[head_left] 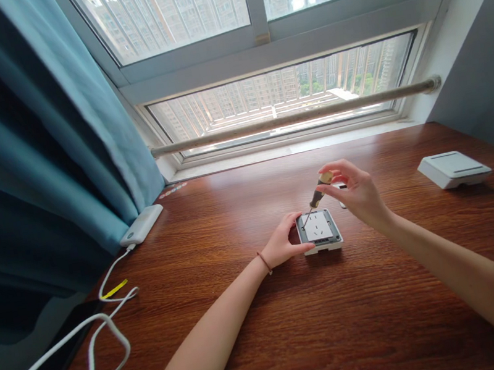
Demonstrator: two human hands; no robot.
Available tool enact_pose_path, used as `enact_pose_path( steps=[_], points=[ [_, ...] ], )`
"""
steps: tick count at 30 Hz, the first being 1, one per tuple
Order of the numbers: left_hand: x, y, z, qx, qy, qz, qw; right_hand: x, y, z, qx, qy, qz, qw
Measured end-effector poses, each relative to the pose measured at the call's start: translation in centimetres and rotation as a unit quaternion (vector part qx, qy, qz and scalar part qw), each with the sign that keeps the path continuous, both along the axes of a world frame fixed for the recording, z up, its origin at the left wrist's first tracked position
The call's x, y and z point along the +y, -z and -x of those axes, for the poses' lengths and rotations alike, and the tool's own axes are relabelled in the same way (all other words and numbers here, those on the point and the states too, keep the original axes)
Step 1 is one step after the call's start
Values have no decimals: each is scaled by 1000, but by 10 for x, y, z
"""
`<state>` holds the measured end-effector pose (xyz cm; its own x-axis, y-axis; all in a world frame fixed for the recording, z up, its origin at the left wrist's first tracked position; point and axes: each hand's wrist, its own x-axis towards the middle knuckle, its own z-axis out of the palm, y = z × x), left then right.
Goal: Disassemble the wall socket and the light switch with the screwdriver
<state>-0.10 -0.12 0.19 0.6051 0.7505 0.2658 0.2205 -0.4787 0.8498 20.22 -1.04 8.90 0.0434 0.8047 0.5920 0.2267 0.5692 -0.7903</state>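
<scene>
A wall socket module [320,231] with a grey frame and white face lies flat on the wooden desk [296,315]. My left hand [282,243] grips its left edge, fingers curled round the side. My right hand [355,189] hovers just above and to the right, pinching the yellow and black handle of a small screwdriver [318,195]. The screwdriver slants down to the left, and its thin tip touches the socket's upper left corner.
A white cover plate [454,168] rests at the desk's right. A white power bank [141,224] with a looping white cable [104,323] sits at the left, beside a teal curtain [45,129]. A window and a rail run behind the desk.
</scene>
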Motion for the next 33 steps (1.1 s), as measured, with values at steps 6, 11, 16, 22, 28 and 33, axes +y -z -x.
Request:
enact_pose_path(
  steps=[6,11,16,22,28,33],
  points=[
    [0,0,1,4,0,-4,1000,-4,-7,1,70,-129,34,989],
    [0,0,0,6,-1,-9,1000,-6,-5,3,32,-72,13,997],
    [1,1,1,10,-3,-12,1000,-1,-4,-2,21,-48,25,998],
    [0,0,0,6,0,-8,1000,-4,-14,-2,70,-159,75,982],
    [0,1,0,1,2,-3,1000,1,-4,-2,27,-50,38,998],
    [0,0,0,7,-3,-6,1000,-1,-8,-3,52,-127,55,989]
  ],
)
